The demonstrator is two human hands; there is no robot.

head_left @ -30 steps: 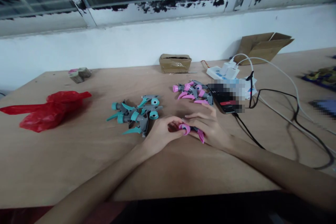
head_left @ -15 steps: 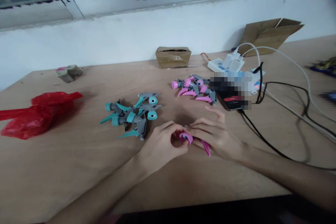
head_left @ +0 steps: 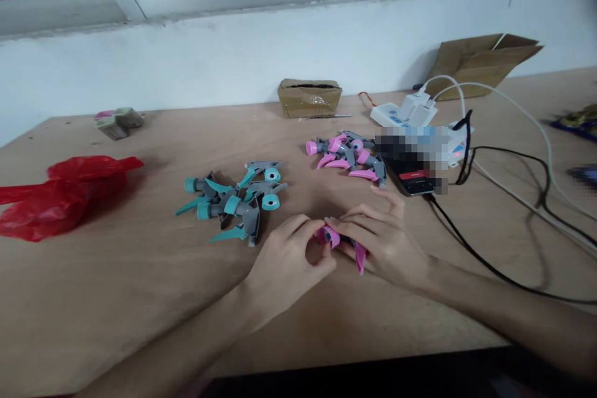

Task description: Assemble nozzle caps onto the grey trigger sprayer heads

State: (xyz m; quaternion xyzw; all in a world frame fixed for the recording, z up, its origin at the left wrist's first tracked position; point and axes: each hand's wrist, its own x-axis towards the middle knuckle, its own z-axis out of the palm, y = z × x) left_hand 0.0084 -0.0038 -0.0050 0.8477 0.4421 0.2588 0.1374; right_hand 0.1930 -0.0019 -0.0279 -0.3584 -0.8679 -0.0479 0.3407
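Note:
Both hands meet over the wooden table (head_left: 140, 298) on one pink and grey spray trigger head (head_left: 336, 241). My right hand (head_left: 382, 239) wraps its fingers round the body, with the pink lever sticking out below. My left hand (head_left: 286, 261) pinches the pink nozzle end with thumb and fingertips. Just left of my hands lies a pile of teal and grey trigger heads (head_left: 236, 199). A pile of pink and grey trigger heads (head_left: 347, 155) lies beyond my right hand.
A phone (head_left: 413, 180) with a black cable (head_left: 489, 261) lies right of the pink pile, by a white power strip (head_left: 410, 115) with white cords. A red plastic bag (head_left: 60, 193) sits far left. Cardboard boxes (head_left: 310, 97) stand against the wall.
My hands stay together on the pink trigger head; the fingers have shifted slightly, turning the nozzle end. The camera has dipped and drifted a little.

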